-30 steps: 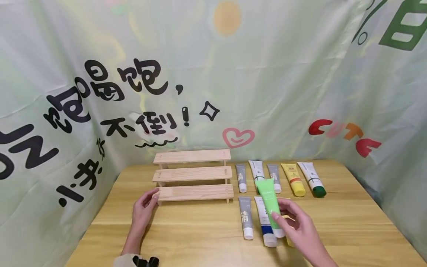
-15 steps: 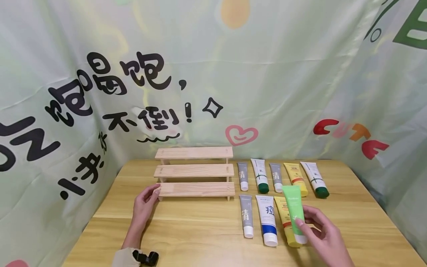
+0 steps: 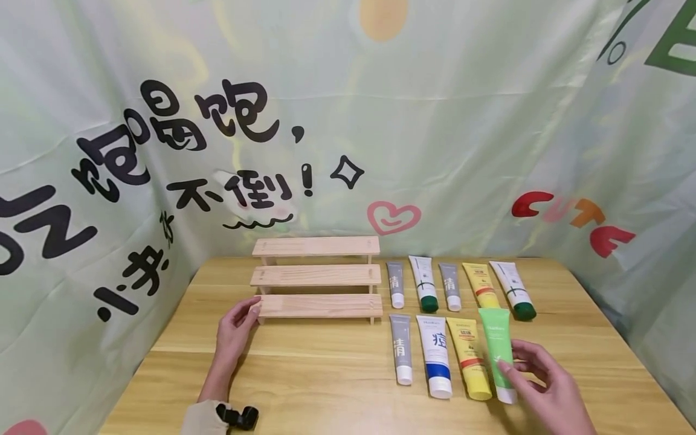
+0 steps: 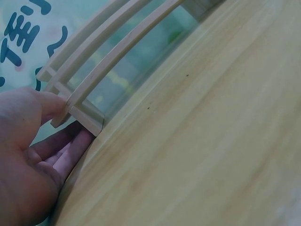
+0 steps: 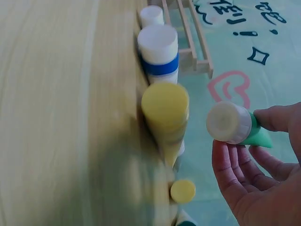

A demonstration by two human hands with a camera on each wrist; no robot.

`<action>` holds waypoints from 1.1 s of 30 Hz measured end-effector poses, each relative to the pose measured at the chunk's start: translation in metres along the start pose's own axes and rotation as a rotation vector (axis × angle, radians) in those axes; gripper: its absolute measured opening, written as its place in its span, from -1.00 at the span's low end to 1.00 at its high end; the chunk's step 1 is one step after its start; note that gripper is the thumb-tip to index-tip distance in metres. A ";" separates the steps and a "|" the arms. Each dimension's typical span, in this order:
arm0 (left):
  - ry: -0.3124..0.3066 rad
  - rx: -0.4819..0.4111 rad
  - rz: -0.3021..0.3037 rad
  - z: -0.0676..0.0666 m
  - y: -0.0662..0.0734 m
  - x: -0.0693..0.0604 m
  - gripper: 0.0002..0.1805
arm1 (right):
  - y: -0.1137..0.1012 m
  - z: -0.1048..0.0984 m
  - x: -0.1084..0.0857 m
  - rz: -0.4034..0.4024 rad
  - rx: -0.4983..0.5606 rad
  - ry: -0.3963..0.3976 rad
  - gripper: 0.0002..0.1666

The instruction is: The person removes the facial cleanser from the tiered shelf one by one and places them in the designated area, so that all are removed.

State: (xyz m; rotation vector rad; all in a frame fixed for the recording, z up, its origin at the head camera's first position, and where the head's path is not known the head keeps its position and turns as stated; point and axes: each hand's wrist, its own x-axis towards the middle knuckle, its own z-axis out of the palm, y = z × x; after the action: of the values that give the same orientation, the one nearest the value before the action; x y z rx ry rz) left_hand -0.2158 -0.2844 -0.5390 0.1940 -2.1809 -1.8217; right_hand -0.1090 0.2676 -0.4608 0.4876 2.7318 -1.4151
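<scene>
My right hand [image 3: 551,383] holds a light green squeeze tube [image 3: 496,350] with a white cap, thumb on one side and fingers on the other. In the right wrist view the tube's white cap [image 5: 229,123] stands apart from the tabletop. Just left of it lies a yellow tube [image 3: 469,359] with a red band. My left hand [image 3: 235,329] pinches the left end of a three-tier wooden stand [image 3: 321,306]. The left wrist view has the thumb [image 4: 52,104] at the lowest shelf's end and fingers by its leg [image 4: 89,120].
A white-and-blue tube [image 3: 434,356] and a grey tube [image 3: 401,350] complete the front row. Behind lie grey tubes [image 3: 395,285], white ones with green caps [image 3: 424,284] and another yellow tube [image 3: 481,285]. A printed curtain [image 3: 462,139] hangs behind the wooden table [image 3: 326,368].
My right hand has carried the green tube rightward and lower, from over the white-and-blue tube to beside the front yellow one. My left hand stays at the stand.
</scene>
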 end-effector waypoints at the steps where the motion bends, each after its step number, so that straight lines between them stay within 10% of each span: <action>1: -0.001 -0.004 0.004 0.000 0.000 0.000 -0.64 | 0.002 -0.001 0.002 0.006 -0.006 -0.006 -0.14; 33: -0.003 -0.002 0.010 -0.001 -0.001 0.001 -0.66 | 0.038 -0.013 0.042 -0.040 -0.275 -0.111 -0.09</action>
State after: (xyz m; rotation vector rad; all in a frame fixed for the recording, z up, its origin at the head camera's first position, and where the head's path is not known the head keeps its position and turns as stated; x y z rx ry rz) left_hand -0.2171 -0.2856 -0.5399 0.1799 -2.1784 -1.8201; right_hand -0.1367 0.3099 -0.4907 0.3315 2.7964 -1.0147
